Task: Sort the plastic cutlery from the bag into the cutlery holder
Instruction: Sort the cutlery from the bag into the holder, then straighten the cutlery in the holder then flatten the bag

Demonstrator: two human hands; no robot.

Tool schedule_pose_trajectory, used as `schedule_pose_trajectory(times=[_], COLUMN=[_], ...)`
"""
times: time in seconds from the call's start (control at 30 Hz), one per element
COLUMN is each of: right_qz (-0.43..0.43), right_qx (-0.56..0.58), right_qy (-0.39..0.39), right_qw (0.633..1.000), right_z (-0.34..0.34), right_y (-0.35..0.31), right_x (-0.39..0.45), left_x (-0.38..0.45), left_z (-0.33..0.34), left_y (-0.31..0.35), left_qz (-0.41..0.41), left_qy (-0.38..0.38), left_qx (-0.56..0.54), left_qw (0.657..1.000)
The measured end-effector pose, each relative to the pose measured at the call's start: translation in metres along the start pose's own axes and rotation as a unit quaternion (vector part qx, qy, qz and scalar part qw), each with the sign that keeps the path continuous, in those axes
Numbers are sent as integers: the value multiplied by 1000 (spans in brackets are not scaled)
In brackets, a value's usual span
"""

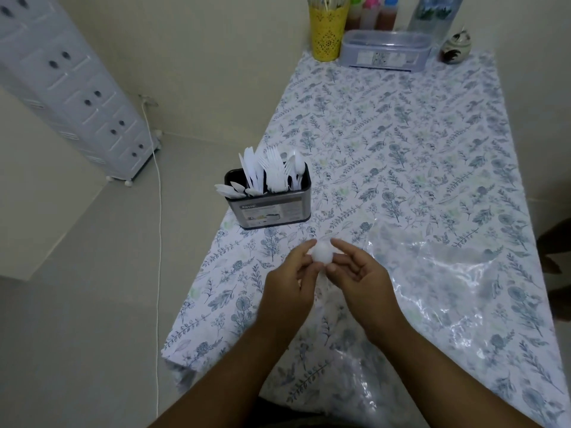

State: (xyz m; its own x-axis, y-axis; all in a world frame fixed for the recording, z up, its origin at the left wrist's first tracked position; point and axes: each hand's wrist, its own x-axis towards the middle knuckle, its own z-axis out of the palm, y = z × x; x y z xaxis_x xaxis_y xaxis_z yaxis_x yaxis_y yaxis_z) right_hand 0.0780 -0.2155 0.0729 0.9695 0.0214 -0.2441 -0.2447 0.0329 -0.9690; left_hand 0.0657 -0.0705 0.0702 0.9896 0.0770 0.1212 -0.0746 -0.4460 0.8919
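Note:
A white plastic spoon (pixel 322 254) is pinched between both hands above the table's near left part; only its round bowl shows, the handle is hidden behind my fingers. My left hand (pixel 289 284) grips it from the left, my right hand (pixel 358 274) from the right. The black cutlery holder (pixel 268 208) stands beyond my hands near the table's left edge, filled with white knives, forks and spoons (pixel 272 173), several knives leaning out to the left. The clear plastic bag (pixel 448 273) lies flat and crumpled to the right of my hands.
A floral tablecloth (pixel 401 134) covers the table. At the far end stand a yellow cup (pixel 328 32), a lidded plastic box (pixel 384 50), sauce bottles (pixel 370 10) and a small jar (pixel 454 47). A white drawer tower (pixel 71 88) and a cord (pixel 159 211) are on the left.

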Motion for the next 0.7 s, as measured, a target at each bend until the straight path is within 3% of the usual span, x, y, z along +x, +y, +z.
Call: schedule_pose_trajectory(times=[0.3,0.53,0.7], right_qz=[-170,-149,-98], right_qx=[-24,-64,-225], right_qy=[22,14,4], right_qw=[985,987,969], right_z=[30,39,36], right_y=[-116,-105,-81], right_x=[101,130,131], left_x=[140,161,150], left_z=[-49,-45,-31], left_y=[64,33,17], left_qz=[146,111,54], left_qy=[118,99,72], left_qx=[28,6,135], left_qw=[982,989,987])
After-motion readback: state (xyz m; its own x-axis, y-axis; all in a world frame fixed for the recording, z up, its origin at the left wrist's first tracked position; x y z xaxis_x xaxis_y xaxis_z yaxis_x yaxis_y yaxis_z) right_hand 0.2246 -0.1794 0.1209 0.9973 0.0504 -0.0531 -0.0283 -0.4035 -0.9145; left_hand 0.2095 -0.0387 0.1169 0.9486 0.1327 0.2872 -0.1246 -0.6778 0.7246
